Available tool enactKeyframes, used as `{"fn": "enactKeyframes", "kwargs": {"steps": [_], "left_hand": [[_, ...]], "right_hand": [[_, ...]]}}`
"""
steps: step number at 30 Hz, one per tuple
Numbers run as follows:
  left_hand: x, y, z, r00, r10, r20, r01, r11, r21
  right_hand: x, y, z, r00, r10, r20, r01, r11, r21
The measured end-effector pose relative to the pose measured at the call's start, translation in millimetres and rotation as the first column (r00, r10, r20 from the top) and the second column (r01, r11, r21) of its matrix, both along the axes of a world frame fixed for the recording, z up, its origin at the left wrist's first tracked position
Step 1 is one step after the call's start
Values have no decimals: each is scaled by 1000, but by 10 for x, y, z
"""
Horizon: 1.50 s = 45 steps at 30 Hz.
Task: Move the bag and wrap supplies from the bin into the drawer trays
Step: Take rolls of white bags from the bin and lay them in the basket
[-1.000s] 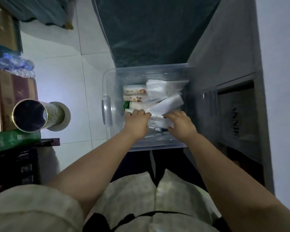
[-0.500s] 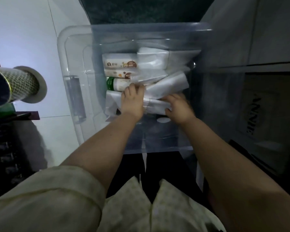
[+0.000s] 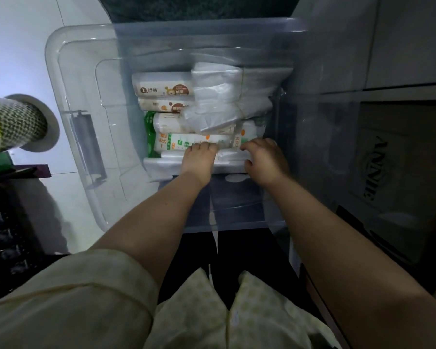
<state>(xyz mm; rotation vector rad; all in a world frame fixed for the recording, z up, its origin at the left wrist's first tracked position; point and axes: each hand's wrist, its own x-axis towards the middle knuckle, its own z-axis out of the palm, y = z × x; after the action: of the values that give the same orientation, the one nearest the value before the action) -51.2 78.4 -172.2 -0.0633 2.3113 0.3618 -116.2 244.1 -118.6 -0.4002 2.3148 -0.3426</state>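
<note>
While clutching near bag roll (image 3: 161,163) in curled left hand (image 3: 199,161) and curled right hand (image 3: 266,162), lift level, clear near bin wall (image 3: 237,219).

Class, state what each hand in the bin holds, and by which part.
Both hold the nearest white pack of bags: left hand over its middle, right hand at its right end.

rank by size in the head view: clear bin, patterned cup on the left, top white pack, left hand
1. clear bin, largest by far
2. patterned cup, likely nearer the camera, cut off at the edge
3. top white pack and left hand look alike; unranked
</note>
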Motion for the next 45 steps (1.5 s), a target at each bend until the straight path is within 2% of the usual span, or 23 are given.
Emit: {"fn": "enactKeyframes", "kwargs": {"steps": [3,7,10,14,23,27,32,36,40,45], "left_hand": [[51,6,113,1000,9,-7,-9,999,33],[40,37,413,994,22,-110,-17,999,46],[-77,14,777,983,15,-181,-8,999,41],[-203,-93,1391,945,81,-317,-71,997,44],[-476,-422,2786,855,131,-501,-185,981,-59],[-609,-616,3155,813,121,-570,-171,985,-36],[-531,-829,3312,759,91,-645,-78,996,49],[-351,-794,3351,749,29,-662,68,990,121],[-239,-552,3446,722,-69,-689,267,946,186],[-84,-41,3741,614,-172,-771,472,863,183]], "right_hand": [[-33,19,97,1000,3,-29,-4,999,-36],[-124,92,364,993,-22,-120,9,994,-112],[-249,132,682,988,-50,-149,27,988,-151],[-426,151,1248,976,11,-218,-50,983,-175],[-705,-21,2655,876,-10,-483,-106,971,-213],[-584,-143,2984,813,-92,-575,-37,977,-208],[-85,-214,3197,721,-300,-624,176,951,-254],[553,-223,3264,674,-341,-655,279,939,-202],[1196,-120,3270,626,-454,-634,466,870,-164],[1880,139,3434,519,-563,-643,623,764,-167]]}}
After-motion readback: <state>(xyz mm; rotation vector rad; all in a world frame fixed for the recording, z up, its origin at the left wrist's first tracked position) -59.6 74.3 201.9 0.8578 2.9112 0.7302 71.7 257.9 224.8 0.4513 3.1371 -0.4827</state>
